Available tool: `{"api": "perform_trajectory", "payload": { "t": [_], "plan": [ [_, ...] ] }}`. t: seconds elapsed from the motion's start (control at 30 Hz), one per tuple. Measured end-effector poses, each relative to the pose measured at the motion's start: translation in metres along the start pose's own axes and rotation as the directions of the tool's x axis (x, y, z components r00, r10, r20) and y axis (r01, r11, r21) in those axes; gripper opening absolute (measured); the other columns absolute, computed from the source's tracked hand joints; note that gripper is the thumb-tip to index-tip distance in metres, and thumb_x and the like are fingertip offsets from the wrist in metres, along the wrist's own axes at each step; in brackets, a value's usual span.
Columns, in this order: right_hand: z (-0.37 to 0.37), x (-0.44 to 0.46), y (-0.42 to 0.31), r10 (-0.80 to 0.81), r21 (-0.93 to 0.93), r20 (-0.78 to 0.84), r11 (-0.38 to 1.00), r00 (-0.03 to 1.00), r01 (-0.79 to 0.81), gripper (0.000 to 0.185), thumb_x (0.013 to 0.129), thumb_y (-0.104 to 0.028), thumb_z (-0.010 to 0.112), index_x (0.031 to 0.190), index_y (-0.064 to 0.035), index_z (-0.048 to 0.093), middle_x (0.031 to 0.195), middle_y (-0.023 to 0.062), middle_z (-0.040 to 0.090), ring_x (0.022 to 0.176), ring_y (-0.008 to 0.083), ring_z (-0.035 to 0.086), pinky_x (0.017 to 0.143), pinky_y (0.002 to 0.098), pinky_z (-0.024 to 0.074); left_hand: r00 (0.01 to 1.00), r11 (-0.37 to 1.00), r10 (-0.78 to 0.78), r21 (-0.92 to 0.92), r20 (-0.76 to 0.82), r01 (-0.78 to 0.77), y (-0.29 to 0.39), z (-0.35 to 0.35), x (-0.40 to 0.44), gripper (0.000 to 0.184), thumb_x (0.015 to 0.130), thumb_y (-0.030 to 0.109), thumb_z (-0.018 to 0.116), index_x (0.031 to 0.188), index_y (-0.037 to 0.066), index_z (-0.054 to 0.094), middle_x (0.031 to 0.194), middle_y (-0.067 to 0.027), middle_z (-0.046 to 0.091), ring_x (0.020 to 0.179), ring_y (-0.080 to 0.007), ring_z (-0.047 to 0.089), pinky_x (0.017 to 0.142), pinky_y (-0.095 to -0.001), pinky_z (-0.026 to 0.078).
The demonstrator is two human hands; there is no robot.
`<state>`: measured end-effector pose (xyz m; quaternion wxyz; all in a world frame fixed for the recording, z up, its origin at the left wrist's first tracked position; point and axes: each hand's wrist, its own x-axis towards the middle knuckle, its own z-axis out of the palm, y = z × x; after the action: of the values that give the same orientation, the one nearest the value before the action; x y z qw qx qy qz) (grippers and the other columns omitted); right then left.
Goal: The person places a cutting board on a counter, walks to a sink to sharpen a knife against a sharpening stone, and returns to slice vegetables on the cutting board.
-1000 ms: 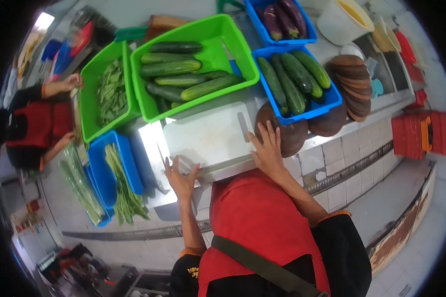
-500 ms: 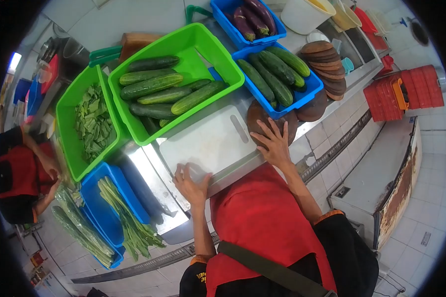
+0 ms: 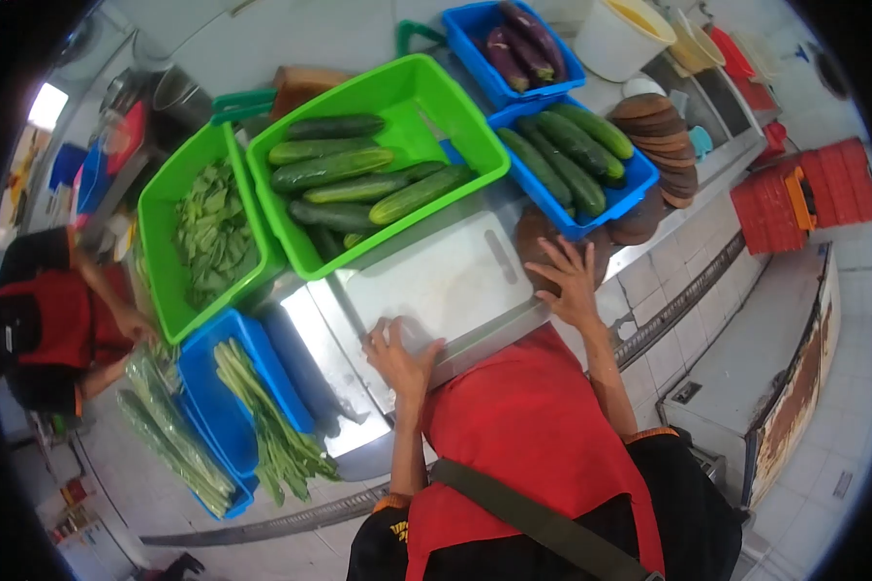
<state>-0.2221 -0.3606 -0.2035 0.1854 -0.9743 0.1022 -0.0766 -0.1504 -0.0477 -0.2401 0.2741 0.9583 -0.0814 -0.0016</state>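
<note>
A white cutting board [image 3: 426, 276] with a handle slot lies on the counter right in front of me. My left hand [image 3: 400, 363] rests on its near left corner, fingers spread and holding nothing. At the board's right end, my right hand [image 3: 574, 290] is open, its fingertips laid over a round brown wooden disc [image 3: 536, 242] and its palm by the board's corner. Behind the board stands a large green tub [image 3: 426, 92] with several big cucumbers [image 3: 331, 168]. A blue basin [image 3: 639, 184] beyond my right hand holds more cucumbers [image 3: 567, 145].
To the left, another green tub [image 3: 155, 266] holds cut leaves [image 3: 213, 232]. Leafy stalks [image 3: 262, 407] hang over a blue tray [image 3: 218, 353]. Eggplants [image 3: 531, 46], stacked brown discs [image 3: 664, 145] and red crates [image 3: 833, 194] are farther off. A person in a red apron [image 3: 63, 320] stands at far left.
The whole scene has shifted slightly to the right in view as my head turned. Both hands keep nearly the same places on the board and the brown disc.
</note>
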Motion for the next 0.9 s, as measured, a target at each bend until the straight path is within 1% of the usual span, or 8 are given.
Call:
{"api": "perform_trajectory", "payload": {
  "t": [0.27, 0.33, 0.37, 0.47, 0.5, 0.6, 0.73, 0.9],
  "plan": [
    [-0.028, 0.006, -0.019, 0.012, -0.110, 0.125, 0.994, 0.992, 0.001, 0.061, 0.067, -0.010, 0.083, 0.125, -0.0208, 0.069, 0.148, 0.0073, 0.050, 0.139, 0.0316, 0.042, 0.118, 0.0599, 0.0202, 0.999, 0.995, 0.036, -0.096, -0.013, -0.037, -0.006, -0.016, 0.008, 0.063, 0.062, 0.029, 0.091, 0.114, 0.003, 0.067, 0.125, -0.0186, 0.056, 0.116, -0.0395, 0.050, 0.099, -0.0499, 0.043],
    [-0.042, 0.015, -0.030, -0.007, 0.235, 0.104, 0.972, 0.995, -0.017, 0.053, 0.073, -0.012, 0.082, 0.125, -0.0141, 0.068, 0.125, 0.0133, 0.066, 0.121, 0.0323, 0.058, 0.109, 0.0513, 0.0369, 0.999, 0.993, 0.012, -0.117, -0.045, -0.017, 0.001, -0.025, 0.016, 0.058, 0.065, 0.027, 0.091, 0.112, 0.003, 0.067, 0.123, -0.0190, 0.057, 0.114, -0.0391, 0.051, 0.098, -0.0489, 0.045],
    [-0.048, 0.025, -0.040, -0.068, 0.264, -0.016, 0.962, 0.998, 0.070, 0.042, 0.079, -0.015, 0.080, 0.120, -0.0096, 0.069, 0.096, 0.0143, 0.071, 0.093, 0.0318, 0.066, 0.089, 0.0424, 0.0478, 0.992, 0.991, 0.045, -0.121, -0.119, -0.060, 0.004, -0.030, 0.021, 0.055, 0.067, 0.026, 0.090, 0.112, 0.002, 0.068, 0.119, -0.0190, 0.059, 0.111, -0.0386, 0.052, 0.096, -0.0482, 0.045],
    [-0.055, 0.059, -0.060, 0.064, 0.264, 0.067, 0.961, 0.996, -0.080, 0.034, 0.081, -0.014, 0.078, 0.114, -0.0083, 0.070, 0.085, 0.0134, 0.069, 0.079, 0.0310, 0.064, 0.074, 0.0400, 0.0480, 0.977, 0.991, 0.055, -0.106, -0.208, -0.078, 0.012, -0.042, 0.032, 0.050, 0.070, 0.026, 0.088, 0.110, 0.002, 0.068, 0.110, -0.0185, 0.063, 0.105, -0.0374, 0.056, 0.092, -0.0467, 0.046],
    [-0.053, 0.070, -0.067, -0.013, 0.244, -0.028, 0.970, 1.000, 0.020, 0.028, 0.083, -0.011, 0.075, 0.110, -0.0067, 0.071, 0.081, 0.0144, 0.067, 0.072, 0.0320, 0.062, 0.068, 0.0412, 0.0474, 0.971, 0.988, 0.064, -0.123, -0.231, -0.095, 0.014, -0.045, 0.039, 0.047, 0.072, 0.026, 0.087, 0.108, 0.002, 0.069, 0.106, -0.0179, 0.064, 0.101, -0.0366, 0.057, 0.089, -0.0458, 0.047],
    [-0.038, 0.094, -0.089, -0.181, 0.309, -0.280, 0.913, 0.943, 0.267, 0.025, 0.084, -0.007, 0.072, 0.110, -0.0070, 0.072, 0.080, 0.0135, 0.067, 0.074, 0.0338, 0.061, 0.069, 0.0429, 0.0478, 0.977, 0.992, 0.021, -0.114, -0.211, -0.046, 0.023, -0.054, 0.052, 0.043, 0.072, 0.026, 0.087, 0.103, 0.001, 0.070, 0.097, -0.0162, 0.065, 0.093, -0.0348, 0.059, 0.083, -0.0446, 0.047],
    [-0.050, 0.124, -0.109, -0.222, 0.383, -0.276, 0.867, 0.935, 0.319, 0.032, 0.086, -0.002, 0.067, 0.117, -0.0058, 0.068, 0.103, 0.0189, 0.067, 0.096, 0.0376, 0.064, 0.084, 0.0434, 0.0507, 0.959, 0.984, 0.026, -0.162, -0.283, -0.074, 0.026, -0.049, 0.054, 0.041, 0.072, 0.023, 0.086, 0.102, 0.001, 0.070, 0.093, -0.0163, 0.063, 0.088, -0.0358, 0.057, 0.078, -0.0459, 0.046],
    [-0.024, 0.229, -0.066, -0.010, 0.207, -0.117, 0.978, 0.993, 0.034, 0.034, 0.083, 0.006, 0.062, 0.116, 0.0005, 0.061, 0.102, 0.0259, 0.067, 0.093, 0.0426, 0.067, 0.077, 0.0495, 0.0543, 0.982, 0.988, 0.010, -0.148, -0.186, -0.038, 0.032, -0.046, 0.051, 0.041, 0.073, 0.027, 0.087, 0.101, 0.001, 0.071, 0.097, -0.0178, 0.067, 0.093, -0.0354, 0.061, 0.082, -0.0437, 0.049]
  ]
}}
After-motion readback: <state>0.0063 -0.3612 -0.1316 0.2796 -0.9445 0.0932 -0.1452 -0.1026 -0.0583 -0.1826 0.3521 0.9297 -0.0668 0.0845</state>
